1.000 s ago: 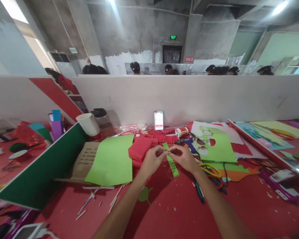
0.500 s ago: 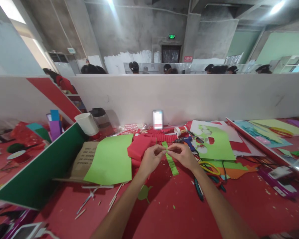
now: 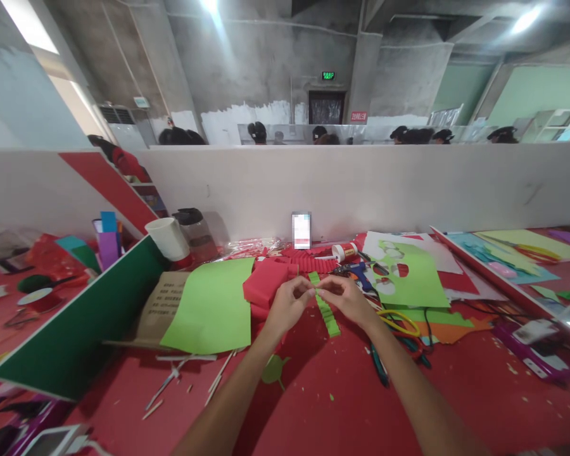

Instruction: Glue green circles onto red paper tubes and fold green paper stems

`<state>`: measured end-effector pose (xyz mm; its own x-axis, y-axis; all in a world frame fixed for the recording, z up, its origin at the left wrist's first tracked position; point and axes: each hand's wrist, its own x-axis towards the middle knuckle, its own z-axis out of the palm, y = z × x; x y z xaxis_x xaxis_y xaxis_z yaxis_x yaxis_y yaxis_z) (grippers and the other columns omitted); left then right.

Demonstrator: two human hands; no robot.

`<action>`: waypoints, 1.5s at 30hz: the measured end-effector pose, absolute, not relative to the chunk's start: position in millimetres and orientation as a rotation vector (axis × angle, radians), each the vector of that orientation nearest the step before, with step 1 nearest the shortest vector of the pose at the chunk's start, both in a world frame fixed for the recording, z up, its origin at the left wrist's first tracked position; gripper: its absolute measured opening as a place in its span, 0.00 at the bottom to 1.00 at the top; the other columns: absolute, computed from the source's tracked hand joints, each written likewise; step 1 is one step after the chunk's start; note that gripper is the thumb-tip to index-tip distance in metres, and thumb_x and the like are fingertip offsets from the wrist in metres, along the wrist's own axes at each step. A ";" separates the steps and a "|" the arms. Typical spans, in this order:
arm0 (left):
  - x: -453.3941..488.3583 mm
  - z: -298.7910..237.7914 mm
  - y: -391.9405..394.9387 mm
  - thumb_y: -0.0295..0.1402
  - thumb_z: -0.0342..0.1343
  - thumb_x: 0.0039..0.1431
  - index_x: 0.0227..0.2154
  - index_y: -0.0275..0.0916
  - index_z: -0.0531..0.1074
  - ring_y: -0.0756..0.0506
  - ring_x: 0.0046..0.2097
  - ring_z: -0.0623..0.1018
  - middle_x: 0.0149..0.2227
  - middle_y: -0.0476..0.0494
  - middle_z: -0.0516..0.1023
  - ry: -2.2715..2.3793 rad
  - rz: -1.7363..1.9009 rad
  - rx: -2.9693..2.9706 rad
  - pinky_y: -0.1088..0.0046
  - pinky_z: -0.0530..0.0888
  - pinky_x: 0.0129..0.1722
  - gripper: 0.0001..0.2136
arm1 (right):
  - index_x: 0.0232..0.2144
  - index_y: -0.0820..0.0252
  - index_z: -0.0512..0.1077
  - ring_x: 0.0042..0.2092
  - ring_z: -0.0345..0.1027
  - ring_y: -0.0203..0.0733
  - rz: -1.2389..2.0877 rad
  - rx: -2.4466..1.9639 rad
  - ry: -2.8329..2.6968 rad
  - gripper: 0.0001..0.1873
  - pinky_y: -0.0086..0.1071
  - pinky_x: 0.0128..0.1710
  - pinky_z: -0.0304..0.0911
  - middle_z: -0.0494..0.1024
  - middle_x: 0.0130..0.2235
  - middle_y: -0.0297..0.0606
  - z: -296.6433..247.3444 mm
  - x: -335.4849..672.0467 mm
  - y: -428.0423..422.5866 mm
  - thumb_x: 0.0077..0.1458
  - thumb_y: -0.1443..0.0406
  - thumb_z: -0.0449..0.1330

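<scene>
A narrow green paper strip [image 3: 328, 315], pleated along its lower part, runs between my two hands above the red table. My left hand [image 3: 292, 302] pinches it from the left with thumb and forefinger. From the right, my right hand [image 3: 344, 297] pinches the same strip, fingertips almost touching those of the left. The exact fold under the fingertips is hidden. Just left of my left hand lies a red folded paper shape [image 3: 265, 283]. Behind the hands is a red pleated paper strip [image 3: 313, 263].
Green paper sheet [image 3: 213, 307] lies left, cut-out green sheet [image 3: 420, 278] right. A blue glue gun [image 3: 360, 273], yellow-handled scissors [image 3: 401, 322] and dark-handled pliers [image 3: 379, 364] sit by my right arm. A phone [image 3: 301, 230] leans on the white partition [image 3: 384, 190]. A green divider [image 3: 76, 323] stands left.
Both hands keep their pinch on the green strip, with only a slight shift of the fingers. The whole view has moved a little; the other things lie as before.
</scene>
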<state>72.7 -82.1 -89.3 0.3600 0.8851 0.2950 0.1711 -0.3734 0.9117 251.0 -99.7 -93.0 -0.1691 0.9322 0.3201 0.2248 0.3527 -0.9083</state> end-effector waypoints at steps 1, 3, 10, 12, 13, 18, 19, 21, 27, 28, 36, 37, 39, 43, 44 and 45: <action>72.7 -89.3 -82.2 0.34 0.55 0.57 0.31 0.36 0.72 0.51 0.27 0.68 0.23 0.52 0.69 0.913 1.085 1.782 0.77 0.65 0.28 0.06 | 0.34 0.59 0.76 0.32 0.70 0.39 0.927 -1.051 -1.615 0.06 0.30 0.33 0.64 0.77 0.31 0.35 -93.5 251.5 -99.0 0.53 0.64 0.61; 72.7 -89.9 -82.2 0.35 0.54 0.58 0.34 0.37 0.72 0.51 0.28 0.69 0.25 0.51 0.70 0.875 1.106 1.777 0.77 0.65 0.29 0.07 | 0.35 0.59 0.75 0.32 0.69 0.38 0.965 -1.044 -1.562 0.07 0.30 0.33 0.64 0.77 0.31 0.34 -95.2 252.5 -97.4 0.53 0.64 0.61; 74.0 -94.4 -79.6 0.38 0.54 0.60 0.34 0.36 0.71 0.51 0.28 0.69 0.28 0.50 0.71 0.863 1.104 1.712 0.77 0.66 0.29 0.09 | 0.39 0.57 0.75 0.39 0.72 0.41 1.059 -0.976 -1.504 0.10 0.32 0.39 0.67 0.78 0.38 0.37 -95.0 252.1 -98.2 0.53 0.63 0.62; 74.7 -94.4 -79.8 0.38 0.54 0.60 0.34 0.36 0.71 0.51 0.28 0.69 0.28 0.50 0.71 0.851 1.106 1.702 0.77 0.66 0.29 0.09 | 0.39 0.57 0.75 0.38 0.72 0.40 1.086 -0.948 -1.492 0.09 0.31 0.38 0.67 0.78 0.36 0.36 -94.4 250.6 -98.9 0.53 0.63 0.61; 75.1 -94.1 -80.3 0.38 0.54 0.60 0.34 0.35 0.71 0.51 0.28 0.69 0.28 0.49 0.72 0.838 1.105 1.701 0.76 0.67 0.30 0.10 | 0.38 0.57 0.76 0.37 0.71 0.40 1.080 -0.945 -1.479 0.09 0.31 0.37 0.66 0.78 0.35 0.35 -94.7 250.0 -98.7 0.53 0.63 0.62; 76.2 -91.7 -84.3 0.36 0.56 0.58 0.38 0.36 0.74 0.49 0.31 0.72 0.31 0.47 0.75 0.870 1.122 1.820 0.75 0.69 0.32 0.10 | 0.33 0.58 0.76 0.29 0.68 0.36 1.084 -0.958 -1.348 0.06 0.28 0.30 0.63 0.75 0.27 0.31 -99.8 249.0 -95.0 0.51 0.63 0.64; 76.2 -91.7 -84.8 0.36 0.57 0.58 0.39 0.36 0.75 0.49 0.32 0.72 0.30 0.47 0.75 0.894 1.128 1.855 0.75 0.69 0.33 0.10 | 0.33 0.58 0.76 0.28 0.68 0.35 1.107 -0.958 -1.323 0.06 0.27 0.28 0.62 0.74 0.26 0.31 -100.7 249.0 -94.5 0.50 0.63 0.64; 76.2 -92.0 -85.4 0.35 0.57 0.57 0.39 0.37 0.75 0.49 0.31 0.72 0.31 0.47 0.75 0.931 1.146 1.900 0.75 0.69 0.33 0.09 | 0.34 0.58 0.76 0.27 0.68 0.35 1.160 -0.957 -1.271 0.07 0.27 0.28 0.62 0.75 0.26 0.31 -101.7 249.0 -94.3 0.49 0.63 0.65; 75.7 -92.3 -84.8 0.36 0.59 0.56 0.38 0.38 0.77 0.47 0.34 0.75 0.36 0.44 0.80 0.976 1.186 1.902 0.74 0.71 0.35 0.10 | 0.35 0.57 0.77 0.30 0.71 0.36 1.296 -0.943 -1.175 0.11 0.29 0.33 0.67 0.78 0.29 0.33 -98.8 251.1 -96.6 0.47 0.61 0.68; 75.5 -91.9 -84.7 0.37 0.59 0.56 0.39 0.38 0.78 0.47 0.35 0.76 0.37 0.44 0.80 0.986 1.189 1.901 0.73 0.72 0.36 0.10 | 0.35 0.57 0.78 0.32 0.72 0.37 1.291 -0.940 -1.201 0.12 0.30 0.35 0.67 0.79 0.31 0.34 -98.0 251.9 -96.9 0.46 0.61 0.68; 73.5 -87.7 -85.4 0.39 0.58 0.58 0.37 0.39 0.79 0.45 0.37 0.78 0.38 0.43 0.81 1.004 1.152 1.914 0.73 0.72 0.38 0.11 | 0.39 0.58 0.78 0.40 0.75 0.44 0.919 -1.026 -1.545 0.12 0.35 0.41 0.68 0.81 0.38 0.39 -93.5 257.2 -96.0 0.51 0.60 0.65; 73.4 -87.4 -85.8 0.40 0.58 0.58 0.37 0.39 0.79 0.46 0.37 0.78 0.38 0.44 0.81 1.004 1.145 1.910 0.73 0.72 0.38 0.11 | 0.38 0.58 0.78 0.39 0.74 0.44 0.864 -1.043 -1.583 0.12 0.35 0.41 0.68 0.81 0.38 0.39 -93.0 257.7 -96.0 0.52 0.60 0.64; 73.3 -87.1 -86.5 0.40 0.57 0.58 0.37 0.39 0.79 0.46 0.37 0.77 0.38 0.44 0.81 1.004 1.129 1.902 0.73 0.72 0.38 0.11 | 0.38 0.57 0.78 0.40 0.74 0.44 0.779 -1.065 -1.628 0.10 0.34 0.41 0.67 0.81 0.38 0.39 -92.2 258.3 -96.1 0.54 0.60 0.63; 73.4 -85.7 -87.0 0.41 0.56 0.58 0.35 0.38 0.79 0.46 0.35 0.77 0.34 0.45 0.81 0.997 1.074 1.881 0.73 0.71 0.36 0.12 | 0.37 0.58 0.78 0.40 0.74 0.45 0.723 -1.088 -1.665 0.10 0.34 0.42 0.67 0.81 0.37 0.39 -91.6 259.0 -96.2 0.54 0.60 0.62; 73.5 -85.1 -86.8 0.41 0.56 0.58 0.34 0.37 0.79 0.46 0.34 0.76 0.33 0.45 0.81 0.995 1.059 1.872 0.73 0.70 0.35 0.13 | 0.37 0.58 0.78 0.40 0.74 0.45 0.722 -1.092 -1.670 0.10 0.34 0.42 0.67 0.82 0.37 0.39 -91.6 259.1 -96.2 0.54 0.61 0.62; 73.6 -84.4 -86.6 0.42 0.56 0.57 0.34 0.37 0.79 0.46 0.33 0.76 0.32 0.45 0.80 0.993 1.047 1.861 0.74 0.70 0.34 0.13 | 0.37 0.58 0.78 0.41 0.74 0.45 0.724 -1.095 -1.674 0.10 0.35 0.43 0.67 0.82 0.37 0.39 -91.7 259.1 -96.2 0.54 0.61 0.62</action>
